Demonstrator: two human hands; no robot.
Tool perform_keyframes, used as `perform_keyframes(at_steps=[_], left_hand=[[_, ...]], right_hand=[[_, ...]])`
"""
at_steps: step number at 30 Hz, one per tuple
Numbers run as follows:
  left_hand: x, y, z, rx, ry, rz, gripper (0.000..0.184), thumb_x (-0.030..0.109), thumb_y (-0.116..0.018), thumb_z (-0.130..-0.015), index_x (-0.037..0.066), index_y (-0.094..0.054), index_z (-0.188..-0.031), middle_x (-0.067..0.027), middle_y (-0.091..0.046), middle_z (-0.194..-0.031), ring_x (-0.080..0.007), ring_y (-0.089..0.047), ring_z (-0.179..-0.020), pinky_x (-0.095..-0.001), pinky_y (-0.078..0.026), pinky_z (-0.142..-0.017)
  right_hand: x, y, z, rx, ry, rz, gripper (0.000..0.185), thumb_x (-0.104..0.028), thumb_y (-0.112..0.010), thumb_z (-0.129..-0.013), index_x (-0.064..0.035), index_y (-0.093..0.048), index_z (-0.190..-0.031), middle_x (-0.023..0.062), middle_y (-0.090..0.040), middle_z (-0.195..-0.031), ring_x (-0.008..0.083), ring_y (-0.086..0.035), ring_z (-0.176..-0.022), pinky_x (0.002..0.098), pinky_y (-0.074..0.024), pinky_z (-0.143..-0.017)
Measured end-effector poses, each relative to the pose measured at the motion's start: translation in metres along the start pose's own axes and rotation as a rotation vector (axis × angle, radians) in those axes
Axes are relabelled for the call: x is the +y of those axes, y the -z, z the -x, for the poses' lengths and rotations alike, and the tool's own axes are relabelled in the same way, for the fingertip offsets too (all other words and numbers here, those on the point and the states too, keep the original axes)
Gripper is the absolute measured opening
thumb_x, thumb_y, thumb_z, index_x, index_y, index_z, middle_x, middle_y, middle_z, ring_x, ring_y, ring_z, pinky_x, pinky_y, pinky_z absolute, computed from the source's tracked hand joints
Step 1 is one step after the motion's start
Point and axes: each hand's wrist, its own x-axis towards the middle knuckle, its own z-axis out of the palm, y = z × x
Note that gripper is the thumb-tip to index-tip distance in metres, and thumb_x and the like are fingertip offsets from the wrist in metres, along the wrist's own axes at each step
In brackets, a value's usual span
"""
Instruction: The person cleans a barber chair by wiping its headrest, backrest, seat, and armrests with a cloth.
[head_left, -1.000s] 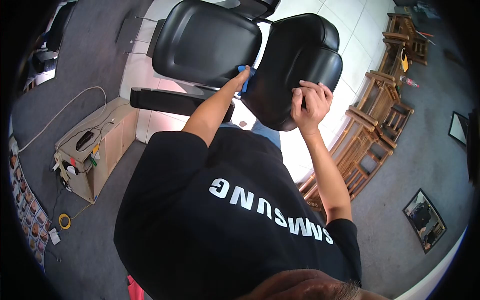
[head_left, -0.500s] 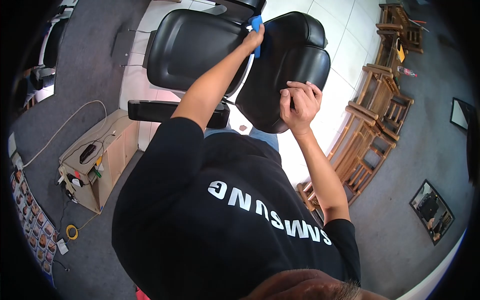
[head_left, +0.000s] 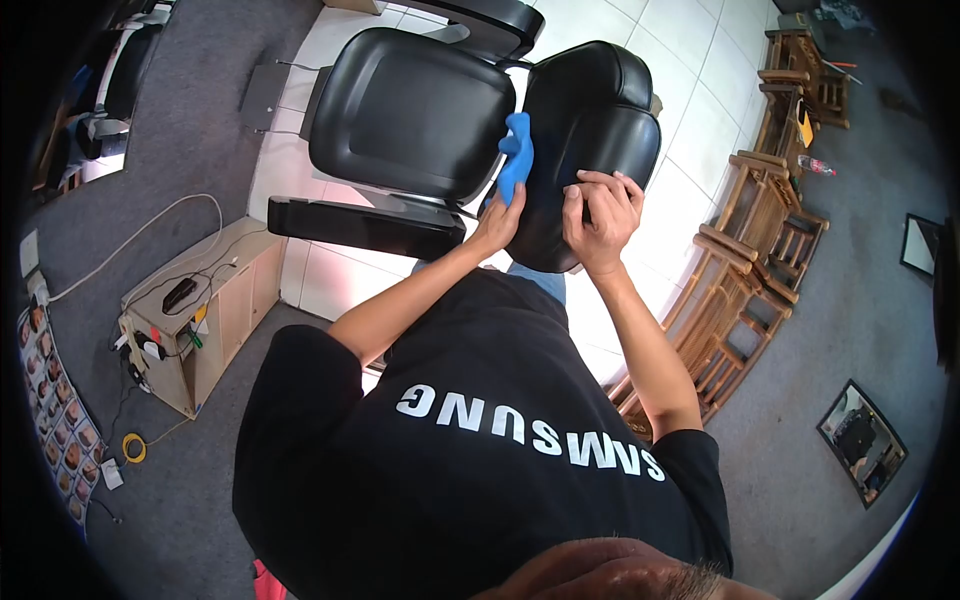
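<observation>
A black padded barber's chair, with its seat [head_left: 415,115] on the left and its backrest [head_left: 575,115] on the right, is in front of me. My left hand [head_left: 497,222] is closed on a blue cloth [head_left: 516,155], bunched at the near end of the gap between seat and backrest. The cloth touches the backrest's left side. At the backrest's near right edge is my right hand [head_left: 603,220], fingers bent around the black padding and thumb turned inward. Its palm is hidden.
Black armrests [head_left: 365,228] flank the seat. To the left is a wooden cabinet [head_left: 240,300] with cables and a power strip on top. Bamboo chairs [head_left: 735,265] line the right side. A plastic bottle [head_left: 817,166] lies beyond them.
My left hand has drawn the blue cloth toward me along the backrest's left side, from the far end to the near end. My right hand has stayed on the backrest.
</observation>
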Motion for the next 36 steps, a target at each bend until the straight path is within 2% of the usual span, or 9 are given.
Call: perform_keyframes(at_steps=[8,10,13,14,15,17,23,29,36], left_hand=[[0.076,-0.001,-0.221,-0.042,-0.063,-0.135,0.090,0.073,-0.022,-0.105,-0.005,-0.063,-0.123,-0.0378,-0.065,-0.112,-0.0541,-0.060,-0.116,-0.0523,-0.047,-0.099],[0.086,-0.003,-0.228,0.035,-0.142,-0.216,0.090,0.076,-0.019,-0.103,-0.001,-0.065,-0.103,-0.0288,-0.067,-0.089,-0.0493,-0.066,-0.098,-0.0517,-0.050,-0.086],[0.079,0.001,-0.195,0.040,-0.180,-0.239,0.092,0.076,-0.018,-0.103,-0.003,-0.065,-0.106,-0.0289,-0.066,-0.089,-0.0477,-0.066,-0.097,-0.0509,-0.050,-0.087],[0.085,0.005,-0.165,0.007,-0.146,-0.244,0.088,0.073,-0.021,-0.105,-0.003,-0.065,-0.111,-0.0297,-0.067,-0.092,-0.0481,-0.066,-0.098,-0.0505,-0.049,-0.088],[0.083,0.012,-0.142,-0.128,-0.123,-0.155,0.072,0.059,-0.034,-0.109,-0.003,-0.055,-0.139,-0.0350,-0.063,-0.131,-0.0513,-0.056,-0.130,-0.0484,-0.045,-0.108],[0.059,0.013,-0.089,-0.134,-0.362,-0.080,0.060,0.039,-0.039,-0.113,-0.001,-0.040,-0.157,-0.0302,-0.042,-0.159,-0.0446,-0.039,-0.149,-0.0423,-0.035,-0.120],[0.060,0.050,0.049,-0.309,-0.186,-0.052,0.060,0.036,-0.036,-0.114,-0.005,-0.037,-0.158,-0.0285,-0.035,-0.165,-0.0409,-0.029,-0.157,-0.0435,-0.025,-0.127],[0.083,0.046,0.093,-0.367,-0.406,-0.088,0.066,0.041,-0.032,-0.115,-0.006,-0.028,-0.161,-0.0284,-0.024,-0.170,-0.0426,-0.023,-0.158,-0.0470,-0.021,-0.127],[0.059,0.023,0.068,-0.200,-0.515,-0.123,0.072,0.052,-0.040,-0.110,-0.001,-0.036,-0.159,-0.0264,-0.031,-0.167,-0.0471,-0.027,-0.155,-0.0549,-0.032,-0.123]], right_hand=[[0.002,-0.003,0.001,0.024,0.019,0.006,0.011,-0.005,-0.073,-0.084,-0.0084,-0.066,-0.076,0.0046,-0.074,-0.084,0.0180,-0.071,-0.082,0.0375,-0.0459,-0.098],[0.002,-0.003,0.002,0.031,0.012,-0.001,0.011,-0.005,-0.073,-0.084,-0.0084,-0.066,-0.076,0.0044,-0.074,-0.084,0.0179,-0.071,-0.082,0.0376,-0.0461,-0.098],[0.002,-0.004,0.002,0.039,0.011,-0.005,0.012,-0.006,-0.074,-0.084,-0.0087,-0.066,-0.076,0.0039,-0.074,-0.084,0.0175,-0.071,-0.082,0.0374,-0.0464,-0.097],[0.001,-0.003,0.002,0.042,0.008,-0.003,0.012,-0.006,-0.074,-0.084,-0.0088,-0.066,-0.076,0.0039,-0.074,-0.084,0.0175,-0.071,-0.082,0.0374,-0.0465,-0.097],[0.001,-0.003,0.002,0.041,0.002,-0.001,0.012,-0.006,-0.074,-0.084,-0.0088,-0.066,-0.076,0.0038,-0.074,-0.084,0.0175,-0.071,-0.082,0.0374,-0.0465,-0.097],[0.002,-0.003,0.004,0.043,0.000,-0.014,0.012,-0.006,-0.074,-0.084,-0.0090,-0.066,-0.076,0.0039,-0.074,-0.084,0.0176,-0.071,-0.082,0.0375,-0.0464,-0.097],[0.003,-0.003,0.003,0.030,0.023,-0.005,0.013,-0.008,-0.073,-0.086,-0.0087,-0.065,-0.076,0.0041,-0.075,-0.084,0.0182,-0.071,-0.082,0.0382,-0.0461,-0.099],[0.000,-0.001,0.000,0.003,0.025,-0.003,0.012,-0.010,-0.073,-0.088,-0.0083,-0.068,-0.077,0.0045,-0.075,-0.083,0.0182,-0.072,-0.084,0.0392,-0.0459,-0.099],[0.003,-0.001,0.002,-0.001,0.032,0.012,0.012,-0.010,-0.073,-0.088,-0.0084,-0.071,-0.077,0.0041,-0.076,-0.086,0.0181,-0.071,-0.085,0.0388,-0.0457,-0.099]])
